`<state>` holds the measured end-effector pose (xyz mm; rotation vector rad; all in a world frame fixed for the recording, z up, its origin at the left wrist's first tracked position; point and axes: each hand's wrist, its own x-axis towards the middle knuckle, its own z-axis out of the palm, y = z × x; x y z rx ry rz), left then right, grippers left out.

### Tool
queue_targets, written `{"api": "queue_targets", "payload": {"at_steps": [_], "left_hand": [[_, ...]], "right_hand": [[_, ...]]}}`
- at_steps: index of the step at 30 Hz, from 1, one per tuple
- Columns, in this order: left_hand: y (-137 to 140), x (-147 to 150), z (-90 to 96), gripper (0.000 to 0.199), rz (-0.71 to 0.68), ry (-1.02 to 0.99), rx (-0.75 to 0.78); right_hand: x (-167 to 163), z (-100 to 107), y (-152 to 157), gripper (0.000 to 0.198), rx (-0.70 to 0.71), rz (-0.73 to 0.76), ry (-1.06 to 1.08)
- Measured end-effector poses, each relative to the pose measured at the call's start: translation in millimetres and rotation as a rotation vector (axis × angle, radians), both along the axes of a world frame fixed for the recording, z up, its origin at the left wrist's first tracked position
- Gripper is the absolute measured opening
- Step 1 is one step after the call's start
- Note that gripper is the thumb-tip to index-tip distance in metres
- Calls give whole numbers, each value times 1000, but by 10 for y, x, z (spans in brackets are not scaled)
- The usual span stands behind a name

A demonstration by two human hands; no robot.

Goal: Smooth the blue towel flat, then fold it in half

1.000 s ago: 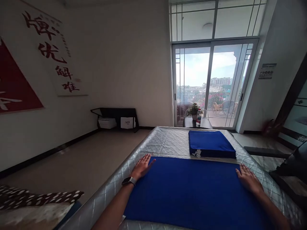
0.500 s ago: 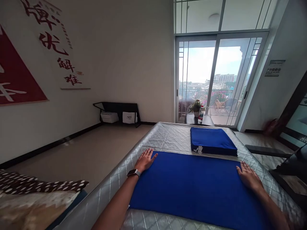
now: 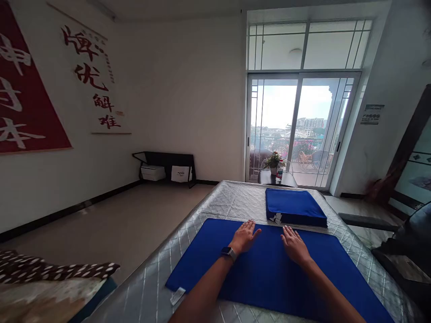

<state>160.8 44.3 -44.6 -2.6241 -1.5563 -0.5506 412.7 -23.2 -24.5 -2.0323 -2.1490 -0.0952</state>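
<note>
Left hand (image 3: 245, 236) and right hand (image 3: 295, 243) lie flat, fingers extended, on one rectangular blue fabric sheet (image 3: 269, 273), between the silver quilted surface's (image 3: 232, 197) side edges; one blue fabric stack (image 3: 294, 203) sits beyond.

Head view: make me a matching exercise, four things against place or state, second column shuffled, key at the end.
1. left hand
2. right hand
3. blue stack
4. bottle

A. beyond the flat blue cloth
B. bare wrist
C. beside the potted plant
D. watch on its wrist

Pairs: 1-D, 2-B, 3-A, 4-C
</note>
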Motion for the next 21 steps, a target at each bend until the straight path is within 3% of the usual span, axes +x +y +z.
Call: {"api": "queue_targets", "payload": {"at_steps": [3, 6, 10, 17, 21], "left_hand": [[-97, 454, -98, 64, -142, -52, 16], [-131, 608, -201, 63, -147, -67, -2], [-127, 583, -271, 62, -131, -61, -1], [-150, 557, -206, 65, -163, -23, -14], [-126, 445, -198, 68, -120, -23, -62]], "right_hand": [[-419, -65, 136, 61, -17, 87, 20], [-568, -140, 187, 60, -40, 121, 33], [-548, -210, 189, 61, -67, 123, 56], [-558, -211, 192, 62, -94, 94, 77], [-352, -184, 134, 66, -92, 27, 72]]}}
